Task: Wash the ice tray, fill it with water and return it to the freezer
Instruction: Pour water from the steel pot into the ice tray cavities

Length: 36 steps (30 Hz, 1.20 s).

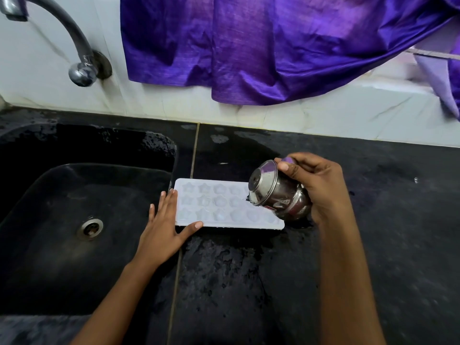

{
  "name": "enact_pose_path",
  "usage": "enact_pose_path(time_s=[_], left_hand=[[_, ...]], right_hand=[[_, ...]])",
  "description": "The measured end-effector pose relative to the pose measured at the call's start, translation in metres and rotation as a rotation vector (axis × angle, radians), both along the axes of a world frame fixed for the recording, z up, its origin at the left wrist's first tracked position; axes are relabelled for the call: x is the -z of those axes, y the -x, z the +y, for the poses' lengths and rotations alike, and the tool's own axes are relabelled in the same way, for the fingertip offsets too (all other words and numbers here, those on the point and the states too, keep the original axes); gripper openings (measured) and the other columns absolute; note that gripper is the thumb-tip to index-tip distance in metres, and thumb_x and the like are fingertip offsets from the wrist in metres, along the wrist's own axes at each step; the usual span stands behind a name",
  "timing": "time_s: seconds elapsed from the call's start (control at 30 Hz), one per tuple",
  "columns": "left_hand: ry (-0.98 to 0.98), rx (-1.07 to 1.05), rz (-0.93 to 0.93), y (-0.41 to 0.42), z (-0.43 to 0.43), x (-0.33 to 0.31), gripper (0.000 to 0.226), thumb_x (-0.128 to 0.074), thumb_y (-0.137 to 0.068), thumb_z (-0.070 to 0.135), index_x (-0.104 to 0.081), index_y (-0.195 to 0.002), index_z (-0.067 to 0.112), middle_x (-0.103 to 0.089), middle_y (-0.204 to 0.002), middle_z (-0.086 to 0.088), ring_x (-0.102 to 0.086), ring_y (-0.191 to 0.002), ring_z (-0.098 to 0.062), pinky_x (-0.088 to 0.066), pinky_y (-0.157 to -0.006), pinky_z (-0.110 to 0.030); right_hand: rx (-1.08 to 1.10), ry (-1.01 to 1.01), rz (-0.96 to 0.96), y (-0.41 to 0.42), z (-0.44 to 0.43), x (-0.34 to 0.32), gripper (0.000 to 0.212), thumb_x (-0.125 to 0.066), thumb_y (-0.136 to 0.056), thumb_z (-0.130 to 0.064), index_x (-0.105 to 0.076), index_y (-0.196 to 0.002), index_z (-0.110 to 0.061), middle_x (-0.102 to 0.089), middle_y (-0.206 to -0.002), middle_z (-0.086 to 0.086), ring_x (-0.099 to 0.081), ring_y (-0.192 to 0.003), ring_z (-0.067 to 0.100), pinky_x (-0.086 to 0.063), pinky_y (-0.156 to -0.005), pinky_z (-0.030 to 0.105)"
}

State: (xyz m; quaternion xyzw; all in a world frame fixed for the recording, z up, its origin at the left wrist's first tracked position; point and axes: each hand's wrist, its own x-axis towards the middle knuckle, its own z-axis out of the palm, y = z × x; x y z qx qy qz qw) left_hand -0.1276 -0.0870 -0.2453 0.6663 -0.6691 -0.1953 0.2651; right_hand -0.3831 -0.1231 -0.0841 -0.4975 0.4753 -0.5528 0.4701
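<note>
A white ice tray (219, 207) with star and heart moulds lies flat on the black counter (249, 282), just right of the sink. My left hand (164, 225) rests against the tray's left end, fingers straight along the edge and thumb along its near side. My right hand (321, 185) grips a small steel pot (276, 195), tipped down to the left over the tray's right part. A thin stream of water runs from the pot's rim into the moulds.
The black sink (62, 207) with its steel drain (89, 229) fills the left side. A dark tap (74, 46) curves out from the white tiled wall above it. Purple cloth (273, 46) hangs over the wall behind the wet counter.
</note>
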Motion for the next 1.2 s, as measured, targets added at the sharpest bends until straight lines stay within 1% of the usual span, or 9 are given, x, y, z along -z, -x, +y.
enact_pose_path(time_s=[0.1, 0.33, 0.47, 0.53, 0.7, 0.8, 0.9, 1.03, 1.2], left_hand=[[0.004, 0.003, 0.001, 0.000, 0.000, 0.000, 0.103, -0.039, -0.079, 0.077, 0.003, -0.152, 0.017, 0.003, -0.160, 0.005, 0.016, -0.142, -0.003, 0.011, -0.116, -0.031], [-0.003, 0.002, 0.001, 0.000, 0.000, -0.001, 0.103, -0.037, -0.075, 0.073, 0.002, -0.152, 0.016, 0.003, -0.160, 0.005, 0.016, -0.142, -0.003, 0.011, -0.116, -0.030], [-0.006, 0.004, -0.006, 0.000, 0.000, 0.000, 0.109, -0.032, -0.073, 0.084, 0.003, -0.152, 0.017, 0.004, -0.159, 0.007, 0.017, -0.142, -0.002, 0.012, -0.115, -0.029], [-0.003, 0.002, -0.012, -0.001, 0.000, 0.000, 0.111, -0.026, -0.069, 0.085, 0.004, -0.152, 0.018, 0.004, -0.159, 0.007, 0.017, -0.142, -0.002, 0.012, -0.115, -0.028], [-0.002, -0.003, -0.020, -0.001, -0.001, 0.000, 0.111, -0.025, -0.068, 0.085, 0.003, -0.152, 0.017, 0.004, -0.159, 0.005, 0.017, -0.141, -0.003, 0.012, -0.115, -0.029], [-0.002, -0.001, -0.027, 0.000, -0.001, 0.001, 0.111, -0.025, -0.068, 0.084, 0.004, -0.151, 0.017, 0.004, -0.159, 0.005, 0.017, -0.141, -0.003, 0.012, -0.115, -0.028], [0.004, -0.001, -0.021, -0.001, -0.002, 0.001, 0.111, -0.026, -0.068, 0.085, 0.003, -0.151, 0.017, 0.006, -0.157, 0.008, 0.016, -0.142, -0.003, 0.012, -0.115, -0.028], [0.000, 0.000, -0.014, 0.000, -0.001, 0.001, 0.105, -0.036, -0.075, 0.078, 0.002, -0.152, 0.016, 0.003, -0.159, 0.005, 0.016, -0.142, -0.003, 0.011, -0.116, -0.030], [0.000, 0.004, -0.004, -0.001, -0.001, 0.001, 0.104, -0.038, -0.076, 0.077, 0.001, -0.152, 0.016, 0.002, -0.160, 0.004, 0.015, -0.142, -0.003, 0.011, -0.116, -0.031]], right_hand=[[0.003, 0.001, -0.002, -0.001, 0.001, -0.001, 0.015, -0.075, -0.060, -0.009, -0.069, -0.074, -0.011, -0.074, -0.073, 0.001, -0.070, -0.080, 0.017, -0.057, -0.077, 0.032], [0.010, 0.034, 0.031, 0.000, 0.002, -0.004, 0.014, -0.074, -0.066, -0.002, -0.069, -0.073, -0.013, -0.073, -0.071, -0.002, -0.070, -0.078, 0.016, -0.057, -0.075, 0.028], [0.010, 0.041, 0.018, 0.000, 0.002, -0.005, 0.014, -0.075, -0.060, -0.009, -0.070, -0.072, -0.013, -0.073, -0.071, -0.002, -0.070, -0.079, 0.017, -0.056, -0.075, 0.029], [0.007, 0.040, 0.020, 0.000, 0.001, -0.004, 0.015, -0.075, -0.058, -0.012, -0.070, -0.073, -0.013, -0.073, -0.071, -0.002, -0.070, -0.081, 0.018, -0.057, -0.076, 0.029], [0.010, 0.010, -0.014, 0.002, 0.000, 0.000, 0.015, -0.075, -0.058, -0.011, -0.071, -0.073, -0.013, -0.074, -0.075, 0.002, -0.070, -0.082, 0.019, -0.058, -0.076, 0.031], [0.014, -0.013, -0.063, 0.005, -0.001, 0.003, 0.015, -0.074, -0.057, -0.012, -0.071, -0.071, -0.014, -0.074, -0.074, 0.001, -0.070, -0.076, 0.015, -0.057, -0.070, 0.026], [0.032, -0.056, -0.116, 0.007, -0.002, 0.006, 0.015, -0.075, -0.057, -0.012, -0.070, -0.071, -0.014, -0.074, -0.074, 0.000, -0.070, -0.073, 0.012, -0.056, -0.065, 0.023], [0.039, -0.084, -0.172, 0.006, -0.004, 0.007, 0.011, -0.075, -0.057, -0.014, -0.071, -0.067, -0.015, -0.074, -0.074, 0.001, -0.069, -0.074, 0.012, -0.057, -0.069, 0.025], [0.001, -0.091, -0.161, -0.003, -0.003, 0.008, 0.016, -0.074, -0.058, -0.013, -0.069, -0.073, -0.011, -0.074, -0.076, 0.002, -0.070, -0.075, 0.013, -0.056, -0.067, 0.024]])
